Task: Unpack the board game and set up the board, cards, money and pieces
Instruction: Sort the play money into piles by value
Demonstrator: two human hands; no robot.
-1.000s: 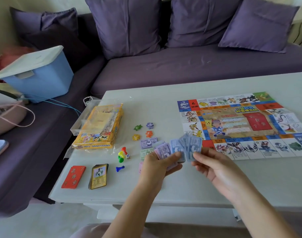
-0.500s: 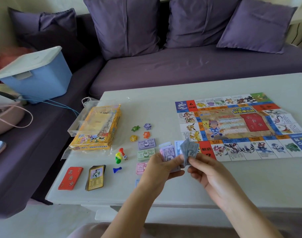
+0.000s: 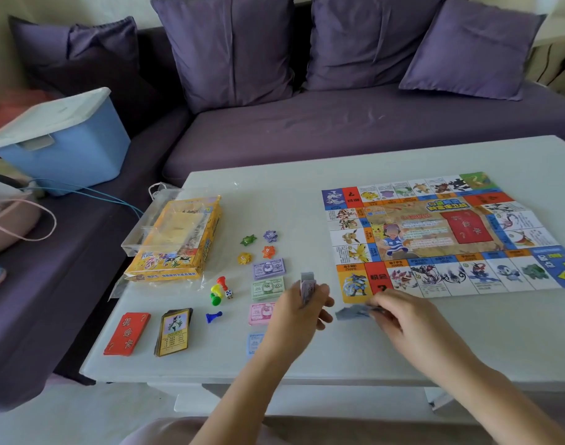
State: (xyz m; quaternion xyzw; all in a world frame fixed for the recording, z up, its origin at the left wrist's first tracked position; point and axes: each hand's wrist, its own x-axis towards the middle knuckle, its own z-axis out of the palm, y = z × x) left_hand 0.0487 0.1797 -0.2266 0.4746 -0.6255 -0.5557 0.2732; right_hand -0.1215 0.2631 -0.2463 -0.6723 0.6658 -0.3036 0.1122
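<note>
Room, head view: purple sofa [image 3: 339, 123] with cushions behind a pale table [image 3: 306, 203]; a blue storage bin [image 3: 65, 149] sits on the sofa seat at left.
Board: the game board [image 3: 435, 232] lies unfolded and flat on the right half of the table.
Left hand: my left hand [image 3: 294, 316] has its fingers curled round a wad of bills [image 3: 307, 285] held on edge, above the table and left of the board's near corner.
Right hand: my right hand [image 3: 412, 322] pinches a few grey-blue bills [image 3: 353, 312] low over the table, just in front of that corner (whether they touch the surface I cannot tell).
Money piles: purple pile [image 3: 269, 268], green pile [image 3: 267, 288], pink pile [image 3: 261, 313] and blue pile [image 3: 254, 343] run in a column, the last two partly behind my left hand.
Pieces: four star tokens [image 3: 268, 251] above the column; red, yellow and green pawns [image 3: 215, 289] clustered by a die [image 3: 229, 294], a blue pawn [image 3: 214, 316] just below.
Cards: red deck [image 3: 127, 334] and yellow-bordered deck [image 3: 174, 331] side by side near the front edge.
Box: yellow game box [image 3: 175, 242] on clear plastic wrap at the table's left edge.
</note>
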